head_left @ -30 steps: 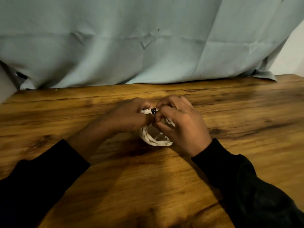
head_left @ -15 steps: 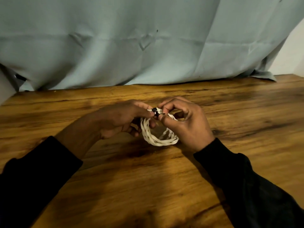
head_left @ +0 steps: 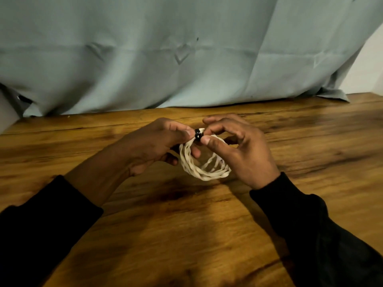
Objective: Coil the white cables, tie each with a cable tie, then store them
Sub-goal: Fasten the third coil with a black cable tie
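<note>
Grey-blue cloth [head_left: 145, 59] is hanging across the whole back of the scene, its creased lower edge lying on the far side of a wooden table [head_left: 186, 235]. Warm brown boards with dark grain are filling the rest of the view. Two black sleeves [head_left: 323, 235] are reaching in from the near corners, one on each side.

Over the middle of the table, the left hand [head_left: 149, 146] and the right hand [head_left: 244, 154] are meeting at the top of a coiled white cable [head_left: 204, 172]. The coil is standing tilted, its lower loops close to the tabletop between the two wrists; whether it is touching the wood cannot be told. The left hand is pinching the coil's top between thumb and curled fingers. The right hand is pinching beside it with thumb and forefinger, its other fingers bending loosely above. Between the two pinches a small black cable tie [head_left: 198, 134] is wrapping the bundled strands.
</note>
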